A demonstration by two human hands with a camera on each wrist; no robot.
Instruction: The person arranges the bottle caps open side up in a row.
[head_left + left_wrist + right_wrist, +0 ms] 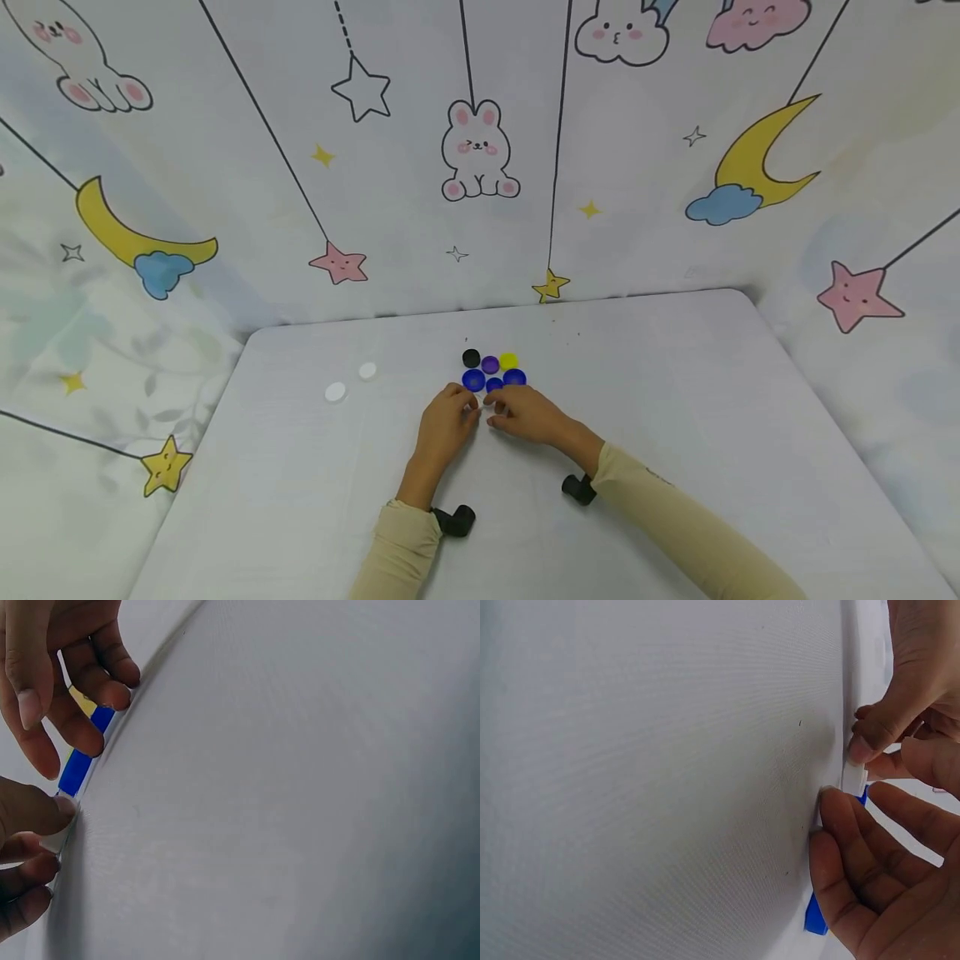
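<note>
My left hand (444, 427) pinches a white round cap (853, 778) by its edge, low at the tabletop. Just across from it is my right hand (528, 414), its fingers loosely bent, with fingertips right beside the white cap and nothing held. Beyond the fingers, in the head view, lie a left blue cap (473, 381), a middle blue cap (494, 385) and a right blue cap (514, 377). Behind these sit a black cap (471, 358), a purple cap (490, 365) and a yellow cap (508, 361). The hands partly cover the nearest blue ones.
Two more white caps lie apart on the left side of the white table (637, 375): a nearer white disc (335, 392) and a farther white disc (367, 371). A cartoon-printed cloth backdrop (405, 200) rises behind the table's far edge and at both sides.
</note>
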